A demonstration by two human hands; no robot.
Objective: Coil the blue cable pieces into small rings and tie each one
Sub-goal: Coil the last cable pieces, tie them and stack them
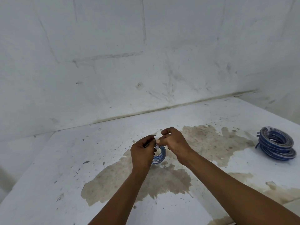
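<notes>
1. A small blue cable ring (159,155) is held between both hands above the middle of a white table (81,159); its opening faces roughly toward the camera and up, so the ring stands tilted rather than flat.
2. The left hand (142,153) has its fingers curled round the ring's left side, hiding that part of the coil.
3. The right hand (174,142) is just beside the left, its fingers bent and pinching a small white tie (156,144) at the top of the ring.
4. The two hands nearly touch at the fingertips over the tie.
5. A stack of finished blue cable rings (276,143) lies flat near the table's right side, well apart from the hands.
6. The table's far edge meets a grey-white wall (146,54) just behind the hands; brown stains (138,181) spread under and around the forearms.
7. Bare tabletop stretches to the left of the hands and between them and the stack.
</notes>
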